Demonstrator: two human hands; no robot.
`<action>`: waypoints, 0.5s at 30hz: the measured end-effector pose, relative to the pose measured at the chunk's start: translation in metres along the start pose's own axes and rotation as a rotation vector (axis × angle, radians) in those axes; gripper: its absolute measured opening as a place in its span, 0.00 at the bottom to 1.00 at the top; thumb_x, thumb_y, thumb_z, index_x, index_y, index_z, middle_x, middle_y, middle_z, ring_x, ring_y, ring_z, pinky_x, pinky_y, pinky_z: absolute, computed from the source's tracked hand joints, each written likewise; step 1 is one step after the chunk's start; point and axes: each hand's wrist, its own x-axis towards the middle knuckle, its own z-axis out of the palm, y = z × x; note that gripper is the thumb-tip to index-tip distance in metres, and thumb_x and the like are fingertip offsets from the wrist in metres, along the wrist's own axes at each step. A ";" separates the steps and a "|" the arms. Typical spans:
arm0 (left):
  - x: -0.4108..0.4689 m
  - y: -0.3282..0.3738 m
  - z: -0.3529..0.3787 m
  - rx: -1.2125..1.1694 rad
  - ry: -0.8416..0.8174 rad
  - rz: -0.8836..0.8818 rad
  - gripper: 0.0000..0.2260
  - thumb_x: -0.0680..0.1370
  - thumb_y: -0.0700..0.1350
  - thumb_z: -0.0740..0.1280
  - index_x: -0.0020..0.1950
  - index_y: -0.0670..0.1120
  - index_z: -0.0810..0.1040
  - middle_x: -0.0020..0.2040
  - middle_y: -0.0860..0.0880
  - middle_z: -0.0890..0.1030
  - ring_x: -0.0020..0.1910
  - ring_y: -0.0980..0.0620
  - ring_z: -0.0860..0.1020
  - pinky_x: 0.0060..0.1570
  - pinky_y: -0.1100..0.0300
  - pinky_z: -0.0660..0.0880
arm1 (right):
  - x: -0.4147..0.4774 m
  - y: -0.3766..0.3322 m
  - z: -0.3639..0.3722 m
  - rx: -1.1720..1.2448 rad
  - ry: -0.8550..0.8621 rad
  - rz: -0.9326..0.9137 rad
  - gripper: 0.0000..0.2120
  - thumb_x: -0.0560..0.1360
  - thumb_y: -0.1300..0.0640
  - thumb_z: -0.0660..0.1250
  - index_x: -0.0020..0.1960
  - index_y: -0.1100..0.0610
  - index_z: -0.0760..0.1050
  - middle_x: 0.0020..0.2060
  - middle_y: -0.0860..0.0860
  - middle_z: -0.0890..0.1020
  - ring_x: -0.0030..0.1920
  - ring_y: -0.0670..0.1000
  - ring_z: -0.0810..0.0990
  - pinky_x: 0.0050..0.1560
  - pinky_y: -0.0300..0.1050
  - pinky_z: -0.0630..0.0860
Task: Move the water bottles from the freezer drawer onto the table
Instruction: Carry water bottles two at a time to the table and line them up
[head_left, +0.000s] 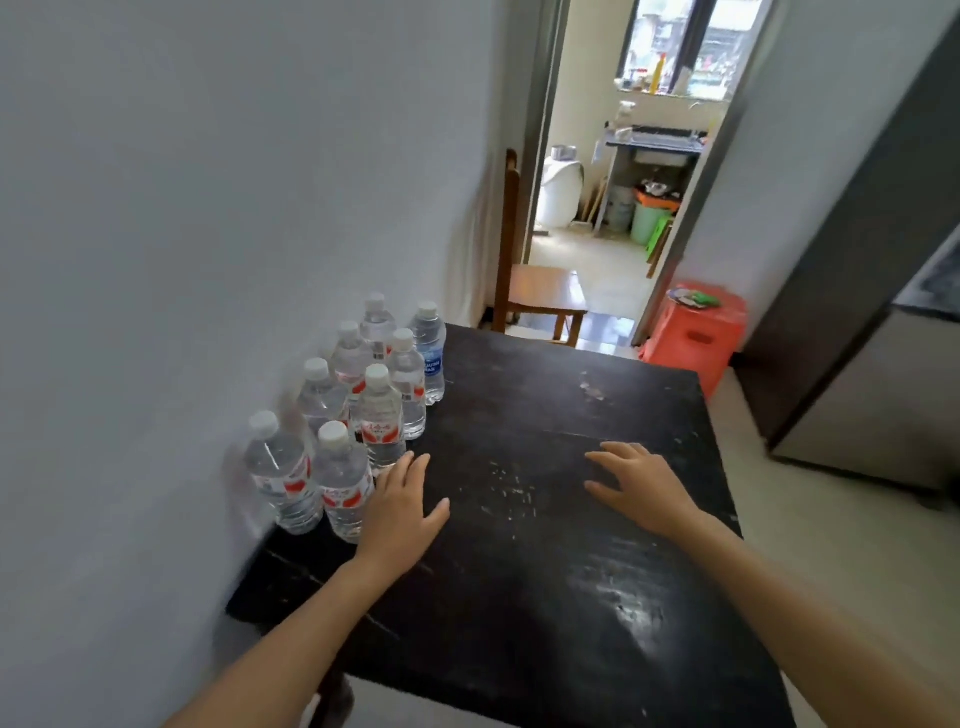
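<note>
Against the wall (208, 208), along the left side of the dark table (545, 545), eight water bottles (382, 421) stand upright in a tight cluster, seven with red labels and one with a blue label (432, 358) at the far end. The left hand (400, 504) lies with its fingers straight and spread, holding nothing, its fingertips just beside the nearest bottle (340, 483); whether they touch it I cannot tell. The right hand (639, 483) hovers over bare tabletop well apart from the bottles, fingers relaxed and empty. The freezer drawer is out of view; a tall grey appliance (872, 338) stands to the right. With both hands empty, this looks like the gap between setting bottles down and fetching more. To do it well, the left hand should pull back toward the body, not sweep sideways, since these tall, narrow bottles stand close enough that one knock could topple several. Any further bottles belong on the bare surface to the right of the cluster, bases flat, clear of the table edge. Bottles from a freezer are probably slick, so a full grasp round the middle suits better than a pinch at the cap.
</note>
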 end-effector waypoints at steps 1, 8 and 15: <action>-0.004 0.000 -0.003 -0.022 0.004 0.029 0.28 0.78 0.53 0.61 0.74 0.45 0.56 0.75 0.46 0.58 0.74 0.49 0.54 0.72 0.57 0.50 | -0.017 0.001 0.000 -0.008 0.025 0.041 0.24 0.77 0.43 0.59 0.70 0.49 0.65 0.71 0.50 0.66 0.71 0.51 0.62 0.69 0.50 0.61; -0.052 -0.010 -0.027 -0.261 -0.002 0.130 0.26 0.76 0.46 0.66 0.71 0.40 0.63 0.71 0.41 0.66 0.71 0.44 0.62 0.70 0.50 0.58 | -0.153 -0.031 0.003 -0.030 0.147 0.301 0.23 0.76 0.44 0.61 0.70 0.49 0.66 0.72 0.51 0.64 0.73 0.52 0.59 0.70 0.49 0.59; -0.097 0.062 -0.025 -0.355 -0.122 0.377 0.25 0.75 0.44 0.67 0.69 0.39 0.65 0.69 0.40 0.68 0.69 0.41 0.63 0.67 0.51 0.61 | -0.302 -0.042 -0.017 -0.082 0.224 0.586 0.25 0.75 0.45 0.62 0.71 0.50 0.64 0.72 0.52 0.64 0.72 0.54 0.61 0.67 0.49 0.60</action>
